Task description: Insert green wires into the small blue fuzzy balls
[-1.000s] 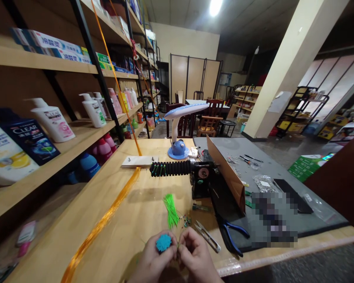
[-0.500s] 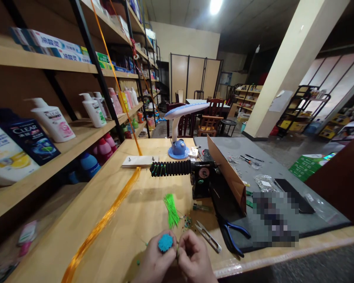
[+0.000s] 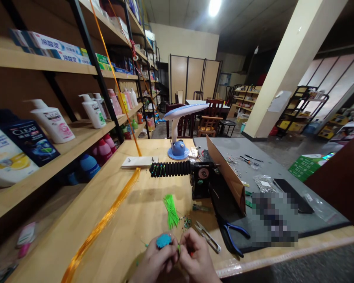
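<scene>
Blue tuft tipped flatter — left hand holding, right hand beside

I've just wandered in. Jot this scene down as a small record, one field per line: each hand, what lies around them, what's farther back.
Left hand: holds a blue rosette-like piece
Right hand: fingers curled, close beside the left; a small green bit shows between the hands, its grip unclear
Just beyond: green strand bundle; small bead-like bits
To the right: snips; blue-handled pliers
To the left: long orange strands
Farther back: black ribbed roller; desk lamp
</scene>
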Available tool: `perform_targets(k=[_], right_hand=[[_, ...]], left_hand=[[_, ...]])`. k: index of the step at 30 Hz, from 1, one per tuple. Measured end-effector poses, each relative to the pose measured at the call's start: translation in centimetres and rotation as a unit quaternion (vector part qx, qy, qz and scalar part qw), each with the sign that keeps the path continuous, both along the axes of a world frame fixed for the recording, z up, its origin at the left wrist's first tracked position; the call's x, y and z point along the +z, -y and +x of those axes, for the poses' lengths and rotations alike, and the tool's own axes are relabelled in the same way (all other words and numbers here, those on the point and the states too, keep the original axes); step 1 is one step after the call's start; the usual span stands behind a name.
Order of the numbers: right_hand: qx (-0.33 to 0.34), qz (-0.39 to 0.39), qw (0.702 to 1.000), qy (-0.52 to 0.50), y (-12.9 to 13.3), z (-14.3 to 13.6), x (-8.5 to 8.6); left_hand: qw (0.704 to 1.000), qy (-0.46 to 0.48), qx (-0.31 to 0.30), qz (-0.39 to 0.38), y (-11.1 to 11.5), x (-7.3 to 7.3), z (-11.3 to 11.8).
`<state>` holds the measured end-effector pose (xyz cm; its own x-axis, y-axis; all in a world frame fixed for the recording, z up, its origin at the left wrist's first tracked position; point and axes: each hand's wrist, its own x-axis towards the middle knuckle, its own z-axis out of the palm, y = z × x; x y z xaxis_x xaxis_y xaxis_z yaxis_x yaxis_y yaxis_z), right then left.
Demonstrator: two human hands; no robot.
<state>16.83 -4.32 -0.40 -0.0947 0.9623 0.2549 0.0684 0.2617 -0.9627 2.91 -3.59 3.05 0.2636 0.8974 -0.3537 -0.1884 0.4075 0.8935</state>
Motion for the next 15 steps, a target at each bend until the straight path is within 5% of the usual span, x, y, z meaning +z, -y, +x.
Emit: perform_targets(k=[8, 15], right_hand=[[0.012, -0.004, 0.999, 0.035, -0.1, 0.4, 0.4], [0.014, -0.011, 0.998, 0.063, 0.0, 0.3, 0.4]], left_hand=[[0.996, -0.061, -0.033, 0.052, -0.7, -2.1, -0.6], [0.986, -0.092, -0.024, 0.139, -0.2, 0.2, -0.6]])
